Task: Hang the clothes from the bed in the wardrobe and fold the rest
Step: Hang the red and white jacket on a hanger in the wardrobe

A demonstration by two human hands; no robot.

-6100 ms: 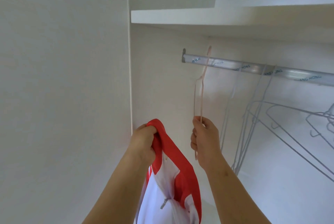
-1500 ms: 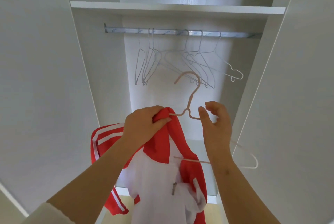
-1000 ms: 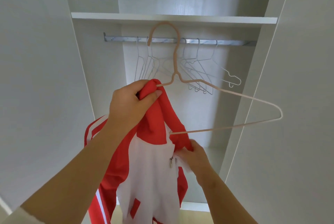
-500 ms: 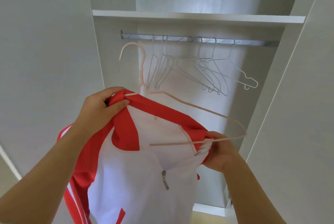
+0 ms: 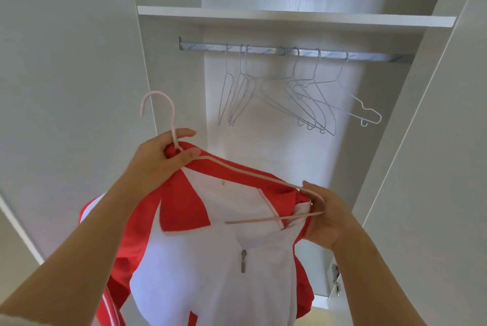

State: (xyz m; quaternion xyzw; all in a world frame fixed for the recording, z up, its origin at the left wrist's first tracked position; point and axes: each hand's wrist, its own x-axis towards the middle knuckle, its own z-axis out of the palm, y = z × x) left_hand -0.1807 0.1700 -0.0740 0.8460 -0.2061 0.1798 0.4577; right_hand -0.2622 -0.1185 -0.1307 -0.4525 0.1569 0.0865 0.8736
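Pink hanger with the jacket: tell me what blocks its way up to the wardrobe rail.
Nothing visible blocks the pink hanger from the rail. The empty wire hangers fill its middle and right; the left end above the hook is bare.

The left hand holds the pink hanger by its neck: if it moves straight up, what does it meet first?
Probably nothing soon: above the left hand and pink hanger is open space beside the wardrobe's side panel; the rail lies further right. Depth is unclear.

Soft, even daylight — the wardrobe's back panel [image 5: 276, 146] glows brightest. Faint shadow under the shelf [image 5: 290, 18]. Wide-angle bending at the edges; slight blur overall.
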